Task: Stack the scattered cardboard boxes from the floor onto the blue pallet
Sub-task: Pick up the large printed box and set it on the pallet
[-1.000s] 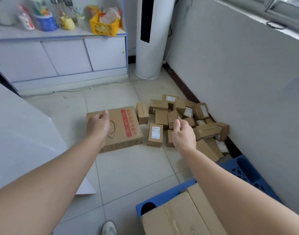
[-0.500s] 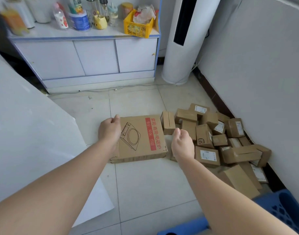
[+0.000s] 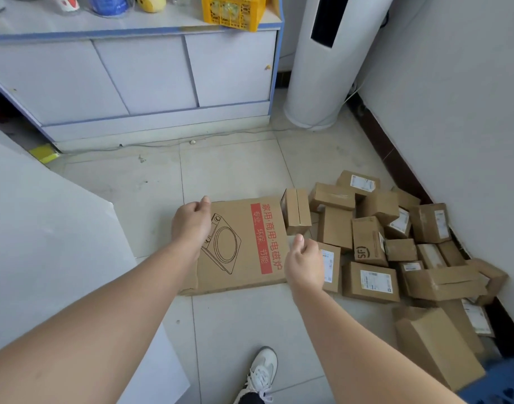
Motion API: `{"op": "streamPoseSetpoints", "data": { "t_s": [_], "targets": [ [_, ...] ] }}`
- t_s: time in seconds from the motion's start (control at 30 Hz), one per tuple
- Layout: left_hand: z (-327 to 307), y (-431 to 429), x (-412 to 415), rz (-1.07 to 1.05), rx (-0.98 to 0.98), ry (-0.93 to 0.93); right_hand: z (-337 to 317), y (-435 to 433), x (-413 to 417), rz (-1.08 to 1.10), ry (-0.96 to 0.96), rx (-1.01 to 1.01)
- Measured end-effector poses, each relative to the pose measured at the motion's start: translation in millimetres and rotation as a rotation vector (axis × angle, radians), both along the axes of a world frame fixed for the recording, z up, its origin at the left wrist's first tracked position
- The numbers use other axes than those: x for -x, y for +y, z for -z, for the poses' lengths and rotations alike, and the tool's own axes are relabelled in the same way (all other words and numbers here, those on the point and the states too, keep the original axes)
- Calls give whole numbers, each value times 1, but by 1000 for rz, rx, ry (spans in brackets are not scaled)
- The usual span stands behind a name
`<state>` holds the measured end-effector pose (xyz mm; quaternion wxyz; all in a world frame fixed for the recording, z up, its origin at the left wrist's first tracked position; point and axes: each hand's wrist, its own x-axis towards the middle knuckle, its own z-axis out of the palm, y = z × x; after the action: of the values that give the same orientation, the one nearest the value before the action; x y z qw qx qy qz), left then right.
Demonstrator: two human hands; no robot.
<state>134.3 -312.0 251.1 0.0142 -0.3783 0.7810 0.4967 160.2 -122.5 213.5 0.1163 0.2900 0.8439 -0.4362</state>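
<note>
Nothing was gripped yet, left hand point(image 3: 191, 225) and right hand point(image 3: 303, 265) being held loosely curled at either side edge of the flat box point(image 3: 244, 249) on the floor; both edges were judged next to be clasped for carriage to the blue pallet point(image 3: 506, 383), near right.

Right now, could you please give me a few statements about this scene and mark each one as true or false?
1. The large flat box with the red strip lies on the floor. True.
2. The small boxes are piled to its left. False: they lie to its right, along the wall.
3. A yellow basket stands on the cabinet. True.
4. The left hand carries a small box. False: no small box is in it; it is over the flat box's left side.
5. The right hand is at the flat box's right edge. True.
</note>
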Motion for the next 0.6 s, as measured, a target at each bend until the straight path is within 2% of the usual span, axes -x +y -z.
{"op": "streamPoseSetpoints", "data": {
  "t_s": [0.37,0.6],
  "targets": [
    [113,6,108,105,20,-57,101,-6,71,152,-74,-37],
    [216,-8,147,257,134,-119,205,-24,60,302,-171,4]
  ]
}}
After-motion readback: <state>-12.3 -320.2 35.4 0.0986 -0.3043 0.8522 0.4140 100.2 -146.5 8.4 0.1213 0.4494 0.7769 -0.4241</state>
